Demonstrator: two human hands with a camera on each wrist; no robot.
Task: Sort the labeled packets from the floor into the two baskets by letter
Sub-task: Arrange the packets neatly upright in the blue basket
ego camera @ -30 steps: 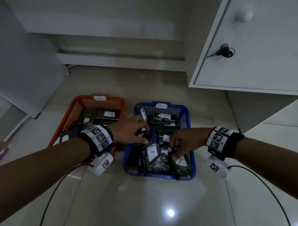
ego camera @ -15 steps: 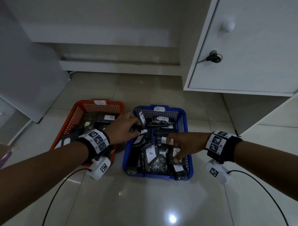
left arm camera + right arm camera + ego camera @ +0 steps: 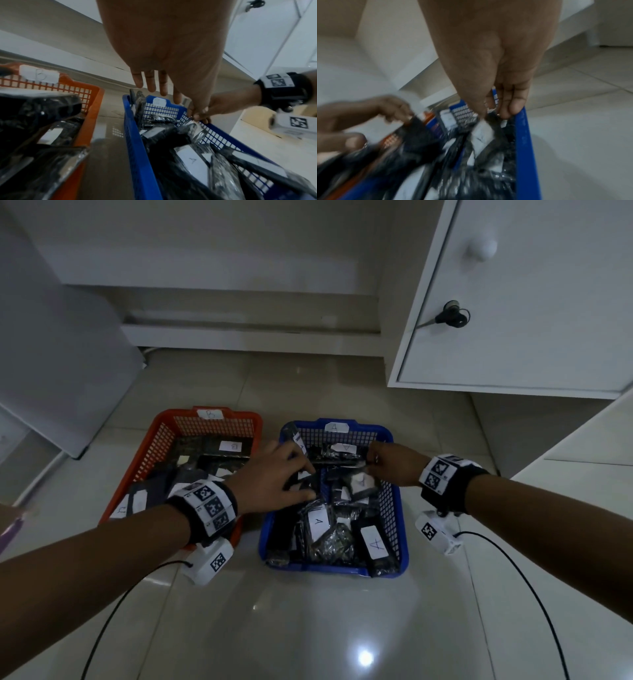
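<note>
The right hand (image 3: 394, 463) is over the far right corner of the blue basket (image 3: 400, 546). Its thumb and fingers (image 3: 513, 106) pinch the top edge of a shiny black packet (image 3: 488, 129) with a white paper label. That packet hangs just under the pinch, inside the basket, close to the blue wall.

The left hand (image 3: 274, 477) is to the left of that pinch, over the near-left part of the same basket. In the left wrist view its fingers (image 3: 150, 81) are straight and spread, holding nothing. In the blurry right wrist view its fingertips touch a dark packet, and I cannot tell if they hold it.

The blue basket is plastic with a grid of small square holes. It is full of crinkly black packets (image 3: 329, 542) with white labels marked A. A paper tag (image 3: 336, 427) marked A sits on its far rim.

Just left of the left hand is the orange basket (image 3: 154, 446), also a plastic grid, with a B tag (image 3: 209, 414). It holds flat dark packets with white labels.

Both baskets sit on smooth, glossy tiles (image 3: 308, 628).
</note>
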